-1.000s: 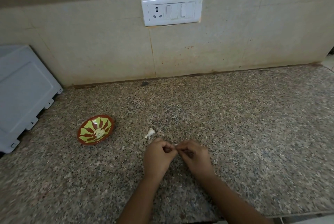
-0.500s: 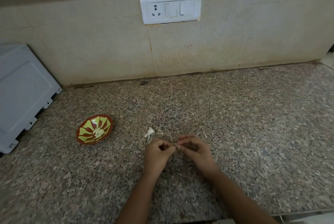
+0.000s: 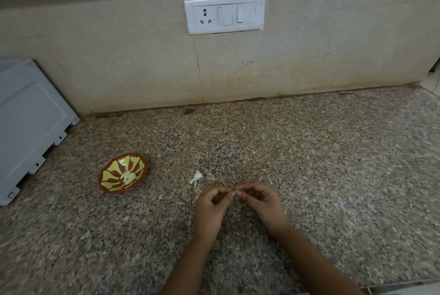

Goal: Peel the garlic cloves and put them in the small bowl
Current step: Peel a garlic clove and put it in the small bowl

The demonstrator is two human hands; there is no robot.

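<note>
Head view: a clove, almost hidden, is pinched between the left hand and the right hand, both curled, near centre over the counter. Peeling seems underway. Next, strip the skin, then carry it left to the bowl, past a scrap.

Speckled polished granite counter; glossy glazed bowl; smooth white plastic switch plate; matt stained tiles.

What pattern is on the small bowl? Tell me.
Small bowl: yellow-green petals on red-brown; head view.
</note>
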